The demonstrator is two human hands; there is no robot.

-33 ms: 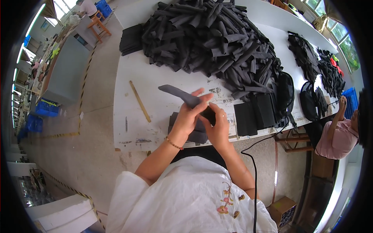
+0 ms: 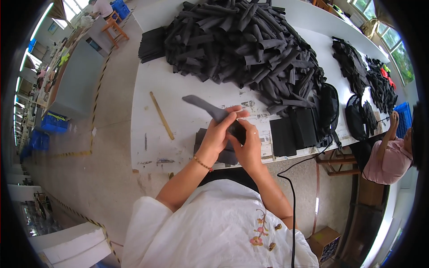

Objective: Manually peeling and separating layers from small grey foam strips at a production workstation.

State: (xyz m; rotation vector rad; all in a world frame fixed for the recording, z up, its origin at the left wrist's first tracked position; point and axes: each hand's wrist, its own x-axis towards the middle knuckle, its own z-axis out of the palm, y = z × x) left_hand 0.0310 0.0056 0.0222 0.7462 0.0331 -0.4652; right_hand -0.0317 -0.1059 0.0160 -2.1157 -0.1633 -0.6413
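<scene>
My left hand (image 2: pixel 218 133) is closed around a dark grey fabric piece (image 2: pixel 202 105), long and sock-like, whose narrow end sticks out to the far left. Against its other end, my right hand (image 2: pixel 249 145) pinches with thumb and fingers. A dark, rounded part of the piece shows between the two hands. Below them, on the near edge of the table, lies a small stack of dark flat pieces (image 2: pixel 200 142), partly covered by my left hand and wrist.
Beyond my hands rises a big heap of dark fabric pieces (image 2: pixel 241 44) on the white table (image 2: pixel 152 129). A wooden stick (image 2: pixel 161 116) lies to the left. On the right are dark flat stacks (image 2: pixel 282 136), a black mesh case (image 2: pixel 329 107) and a cable (image 2: pixel 292 187). Another person (image 2: pixel 389 154) sits farther right.
My hands and fingers have shifted slightly around the fabric piece, and its dark rounded part now shows more plainly between them. The heap and the stacks stay as they were.
</scene>
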